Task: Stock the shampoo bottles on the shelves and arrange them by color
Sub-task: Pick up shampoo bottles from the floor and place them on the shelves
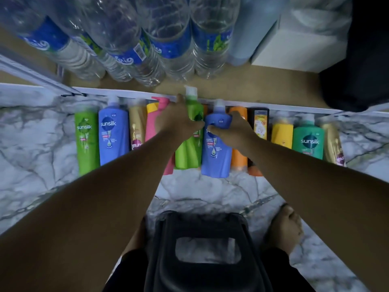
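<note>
— Any way in?
— Bare marble floor (37,165) at both ends of the row of shampoo bottles (113,135) and before it
— Above?
— Water bottles (147,49) crowd the shelf (263,87); only its front strip is bare. A black stool (200,239) blocks the near middle

Glossy plastic shampoo bottles (215,144) stand on a polished marble-patterned floor (37,144); clear plastic water bottles (168,39) above.

Green bottles (86,140): two. Blue bottles (113,140): two. Gold bottles (136,127): two. Pink bottle (152,127), teal bottle (308,142), yellow bottle (282,134), dark bottle (260,121): one each. Orange bottles (239,158): at least one. Water bottles (168,43): at least five.
</note>
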Tool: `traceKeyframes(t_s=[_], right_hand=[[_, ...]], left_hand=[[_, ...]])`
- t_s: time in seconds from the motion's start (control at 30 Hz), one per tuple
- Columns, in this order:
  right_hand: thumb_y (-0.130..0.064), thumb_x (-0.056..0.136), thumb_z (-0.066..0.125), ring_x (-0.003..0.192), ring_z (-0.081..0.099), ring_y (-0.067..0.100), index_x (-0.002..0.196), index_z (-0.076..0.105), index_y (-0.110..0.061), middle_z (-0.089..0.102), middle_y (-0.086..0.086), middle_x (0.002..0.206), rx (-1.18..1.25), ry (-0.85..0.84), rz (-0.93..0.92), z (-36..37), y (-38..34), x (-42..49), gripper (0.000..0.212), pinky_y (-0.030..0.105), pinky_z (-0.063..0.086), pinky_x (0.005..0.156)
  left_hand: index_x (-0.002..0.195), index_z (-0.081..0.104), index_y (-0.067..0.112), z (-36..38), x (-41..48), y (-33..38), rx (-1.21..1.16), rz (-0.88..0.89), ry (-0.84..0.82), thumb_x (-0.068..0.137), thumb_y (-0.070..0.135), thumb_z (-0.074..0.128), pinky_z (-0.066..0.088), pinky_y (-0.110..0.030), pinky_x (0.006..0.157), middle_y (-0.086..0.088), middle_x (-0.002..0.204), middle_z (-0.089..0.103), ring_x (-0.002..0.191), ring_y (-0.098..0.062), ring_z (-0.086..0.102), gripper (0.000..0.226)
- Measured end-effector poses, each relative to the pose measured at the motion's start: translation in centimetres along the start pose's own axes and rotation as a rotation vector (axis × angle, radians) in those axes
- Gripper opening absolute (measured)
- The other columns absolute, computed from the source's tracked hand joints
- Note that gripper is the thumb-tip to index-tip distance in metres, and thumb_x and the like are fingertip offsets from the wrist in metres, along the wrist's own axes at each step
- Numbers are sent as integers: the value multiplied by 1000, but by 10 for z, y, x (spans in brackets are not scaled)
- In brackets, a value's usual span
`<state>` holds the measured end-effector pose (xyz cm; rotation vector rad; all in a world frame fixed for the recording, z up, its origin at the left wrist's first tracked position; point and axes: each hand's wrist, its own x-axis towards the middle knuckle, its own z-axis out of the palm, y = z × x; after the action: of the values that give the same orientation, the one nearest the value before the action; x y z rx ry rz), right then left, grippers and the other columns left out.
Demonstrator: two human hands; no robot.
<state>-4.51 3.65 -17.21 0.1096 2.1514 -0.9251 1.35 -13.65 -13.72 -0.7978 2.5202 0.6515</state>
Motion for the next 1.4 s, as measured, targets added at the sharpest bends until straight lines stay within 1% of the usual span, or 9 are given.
traceKeyframes(t_s=[0.17, 0.33, 0.47, 0.57, 0.77, 0.87, 1.13, 1.23, 1.4], right_hand=[[-48, 60, 89, 92, 70, 15, 119, 57, -25, 69, -6, 105, 77, 31, -60, -16, 13, -59, 71, 41, 60, 78], [-35, 68, 87, 107, 60, 12, 127, 58, -30, 60, -3, 122, -91, -67, -254, -20, 33, -140, 66, 36, 51, 92], [-24, 69, 86, 109, 55, 12, 130, 56, -23, 51, -3, 126, -139, -82, -340, -6, 61, -185, 68, 30, 47, 91], [-17, 72, 87, 109, 52, 6, 131, 52, -22, 48, -5, 128, -176, -84, -348, 8, 84, -197, 69, 30, 48, 94], [-20, 72, 88, 116, 54, 17, 134, 52, -19, 48, 0, 132, -261, -129, -416, 22, 110, -209, 71, 28, 48, 93], [-20, 74, 87, 121, 53, 16, 137, 52, -16, 49, 0, 136, -265, -159, -411, 21, 111, -217, 73, 25, 43, 97], [-23, 72, 87, 109, 59, 17, 138, 47, -21, 59, -3, 132, -358, -141, -319, 14, 106, -220, 76, 22, 37, 82], [-21, 73, 85, 108, 61, 19, 136, 48, -21, 60, -3, 129, -368, -151, -336, 13, 103, -220, 73, 23, 39, 82], [-26, 72, 85, 108, 61, 18, 134, 48, -25, 60, -6, 127, -325, -93, -315, -3, 77, -232, 72, 28, 44, 82]], left_hand=[[123, 51, 22, -3, -47, -19, -179, 104, -6, 55, 65, 79, 49, -35, 79, -6, 116, 62, 108, -30, 59, 85], [136, 53, 14, -3, -122, -40, -318, 234, -57, 59, 36, 94, 46, -41, 96, -8, 132, 57, 117, -30, 50, 90], [129, 55, 28, 22, -163, -65, -327, 292, -77, 62, 32, 91, 48, -41, 91, 4, 122, 61, 111, -22, 50, 76], [135, 57, 23, 39, -179, -75, -316, 317, -93, 65, 27, 88, 43, -35, 98, 3, 128, 60, 115, -23, 48, 77], [137, 55, 20, 50, -202, -94, -373, 398, -144, 69, 26, 89, 31, -19, 103, 3, 138, 55, 124, -13, 43, 76], [139, 54, 23, 46, -207, -107, -422, 382, -185, 70, 25, 89, 32, -15, 106, 13, 138, 52, 126, -4, 44, 78], [141, 47, 30, 36, -199, -112, -405, 339, -316, 73, 25, 87, 29, -1, 91, 22, 128, 50, 115, 3, 44, 79], [140, 49, 29, 38, -200, -110, -433, 309, -314, 72, 22, 88, 33, -4, 93, 20, 129, 52, 116, 1, 47, 78], [140, 51, 27, 14, -222, -96, -509, 215, -287, 69, 18, 90, 45, -30, 104, 10, 132, 57, 119, -8, 54, 81]])
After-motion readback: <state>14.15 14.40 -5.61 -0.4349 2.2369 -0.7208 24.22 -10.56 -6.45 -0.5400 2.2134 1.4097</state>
